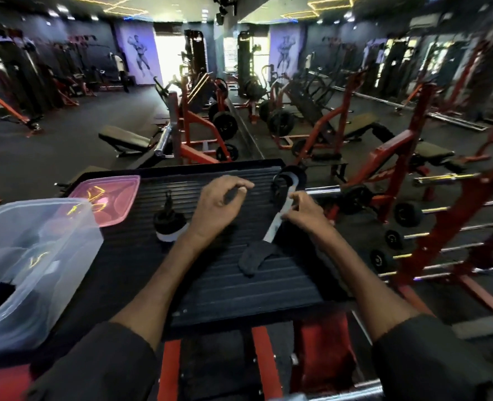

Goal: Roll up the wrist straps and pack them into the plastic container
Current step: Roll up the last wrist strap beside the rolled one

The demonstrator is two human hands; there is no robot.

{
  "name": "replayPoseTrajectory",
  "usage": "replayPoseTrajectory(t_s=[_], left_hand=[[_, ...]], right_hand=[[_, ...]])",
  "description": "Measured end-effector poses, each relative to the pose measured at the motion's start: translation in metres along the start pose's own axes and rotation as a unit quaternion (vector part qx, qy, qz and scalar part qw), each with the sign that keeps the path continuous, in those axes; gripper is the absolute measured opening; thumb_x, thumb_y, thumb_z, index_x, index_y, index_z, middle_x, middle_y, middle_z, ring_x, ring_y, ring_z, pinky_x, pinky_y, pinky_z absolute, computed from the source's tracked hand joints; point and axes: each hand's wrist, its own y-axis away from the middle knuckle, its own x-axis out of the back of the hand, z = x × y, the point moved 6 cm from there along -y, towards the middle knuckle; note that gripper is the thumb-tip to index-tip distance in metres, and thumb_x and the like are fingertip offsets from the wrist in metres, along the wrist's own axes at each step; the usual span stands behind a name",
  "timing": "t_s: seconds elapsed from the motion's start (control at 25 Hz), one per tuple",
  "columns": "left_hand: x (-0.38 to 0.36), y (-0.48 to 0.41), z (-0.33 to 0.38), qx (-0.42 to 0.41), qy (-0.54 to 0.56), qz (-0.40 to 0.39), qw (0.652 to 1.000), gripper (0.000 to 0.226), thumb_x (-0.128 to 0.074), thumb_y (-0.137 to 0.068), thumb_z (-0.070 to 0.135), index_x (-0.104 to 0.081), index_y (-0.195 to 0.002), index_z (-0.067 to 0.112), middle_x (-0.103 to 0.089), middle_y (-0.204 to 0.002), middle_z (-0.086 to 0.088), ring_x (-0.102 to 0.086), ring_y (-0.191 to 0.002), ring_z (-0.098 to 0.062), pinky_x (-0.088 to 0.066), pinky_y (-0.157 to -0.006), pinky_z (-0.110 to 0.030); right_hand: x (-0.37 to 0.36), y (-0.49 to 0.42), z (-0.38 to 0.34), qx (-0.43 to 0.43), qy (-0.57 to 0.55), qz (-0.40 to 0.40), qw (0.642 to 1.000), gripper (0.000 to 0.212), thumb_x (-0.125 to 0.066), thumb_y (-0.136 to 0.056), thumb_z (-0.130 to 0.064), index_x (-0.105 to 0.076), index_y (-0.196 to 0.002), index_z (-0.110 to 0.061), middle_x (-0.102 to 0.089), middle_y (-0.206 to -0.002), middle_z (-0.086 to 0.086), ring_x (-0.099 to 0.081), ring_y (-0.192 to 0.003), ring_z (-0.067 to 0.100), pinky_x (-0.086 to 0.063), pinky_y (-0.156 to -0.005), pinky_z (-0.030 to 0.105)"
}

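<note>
The wrist strap [272, 230] lies on the black bench [210, 287], slanting from its dark padded end near the person up to its loop at the far right. The right hand [303, 212] pinches its grey middle. The left hand [220, 206] has curled fingers; I cannot tell if they hold anything

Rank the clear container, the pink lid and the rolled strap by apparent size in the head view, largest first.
1. clear container, though it sits nearest the camera
2. pink lid, partly hidden behind the container
3. rolled strap
</note>
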Motion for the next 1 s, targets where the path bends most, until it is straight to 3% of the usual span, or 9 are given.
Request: replayPoseTrajectory(t_s=[0.12,0.2,0.28,0.36,0.44,0.48,0.56,0.76,1.0], left_hand=[[-0.035,0.017,-0.019,0.093,0.055,-0.066,0.992,0.018,-0.059,-0.096,0.008,-0.076,-0.103,0.013,-0.075,-0.105,0.002,-0.068,-0.103,-0.006,-0.053,-0.092,-0.027],[-0.042,0.031,-0.032,0.142,0.081,-0.08,0.983,0.02,-0.057,-0.098,0.007,-0.074,-0.106,0.013,-0.075,-0.107,0.001,-0.066,-0.1,0.002,-0.049,-0.089,-0.017],[-0.039,0.04,-0.041,0.173,0.096,-0.077,0.977,0.021,-0.055,-0.099,0.005,-0.074,-0.108,0.011,-0.075,-0.109,-0.002,-0.066,-0.101,0.001,-0.046,-0.089,-0.009],[-0.031,0.046,-0.052,0.197,0.111,-0.07,0.972,0.023,-0.054,-0.1,0.006,-0.073,-0.11,0.011,-0.074,-0.11,-0.001,-0.067,-0.108,-0.008,-0.047,-0.093,-0.013],[-0.02,0.048,-0.059,0.21,0.138,-0.055,0.966,0.023,-0.053,-0.1,0.007,-0.073,-0.109,0.015,-0.073,-0.111,0.0,-0.066,-0.111,-0.012,-0.049,-0.098,-0.023],[-0.015,0.047,-0.062,0.217,0.156,-0.041,0.963,0.023,-0.053,-0.101,0.008,-0.072,-0.108,0.018,-0.073,-0.112,0.0,-0.066,-0.111,-0.013,-0.049,-0.098,-0.027],[-0.006,0.045,-0.068,0.24,0.197,-0.009,0.95,0.024,-0.05,-0.102,0.008,-0.07,-0.11,0.019,-0.071,-0.116,-0.003,-0.065,-0.112,-0.015,-0.049,-0.095,-0.029],[-0.005,0.046,-0.074,0.306,0.28,0.05,0.909,0.026,-0.049,-0.102,0.008,-0.064,-0.123,0.013,-0.065,-0.12,0.001,-0.06,-0.112,-0.012,-0.046,-0.095,-0.026],[-0.037,0.053,-0.06,0.301,0.28,-0.006,0.912,0.028,-0.048,-0.102,0.007,-0.062,-0.126,0.011,-0.064,-0.124,-0.004,-0.058,-0.112,-0.014,-0.046,-0.095,-0.03]], right_hand=[[-0.002,0.019,0.022,-0.068,0.177,-0.05,0.981,0.054,-0.066,-0.081,-0.038,-0.044,-0.13,-0.029,-0.054,-0.135,0.006,-0.037,-0.134,0.032,-0.022,-0.097,0.048],[-0.015,0.019,0.019,-0.068,0.167,-0.072,0.981,0.059,-0.066,-0.079,-0.038,-0.042,-0.132,-0.027,-0.051,-0.138,0.007,-0.038,-0.134,0.034,-0.023,-0.095,0.048],[-0.028,0.014,0.02,-0.084,0.063,-0.059,0.993,0.069,-0.067,-0.062,-0.042,-0.046,-0.126,-0.03,-0.057,-0.131,0.006,-0.048,-0.129,0.032,-0.033,-0.105,0.051],[-0.038,0.004,0.025,-0.094,-0.088,0.0,0.992,0.063,-0.064,-0.049,-0.041,-0.054,-0.11,-0.032,-0.066,-0.115,0.005,-0.061,-0.111,0.026,-0.047,-0.1,0.05],[-0.033,0.02,-0.003,-0.075,-0.204,0.039,0.975,0.038,-0.07,-0.068,-0.018,-0.066,-0.106,-0.022,-0.069,-0.097,0.007,-0.062,-0.083,0.015,-0.054,-0.074,0.025],[-0.028,0.026,-0.02,-0.063,-0.25,0.036,0.966,0.032,-0.067,-0.078,-0.002,-0.07,-0.108,-0.013,-0.067,-0.085,0.005,-0.057,-0.07,0.01,-0.047,-0.057,0.016],[-0.016,0.031,-0.038,-0.051,-0.292,0.016,0.955,0.03,-0.062,-0.084,0.009,-0.073,-0.106,-0.008,-0.057,-0.067,-0.001,-0.047,-0.056,0.006,-0.034,-0.045,0.016],[0.004,0.089,-0.049,-0.051,-0.327,-0.078,0.941,0.03,-0.064,-0.085,0.009,-0.075,-0.101,-0.013,-0.063,-0.063,-0.004,-0.05,-0.051,0.005,-0.035,-0.052,0.022],[-0.006,0.17,-0.02,-0.068,-0.328,-0.106,0.936,0.028,-0.065,-0.086,0.009,-0.076,-0.1,-0.013,-0.059,-0.065,-0.006,-0.049,-0.057,0.007,-0.039,-0.056,0.023]])
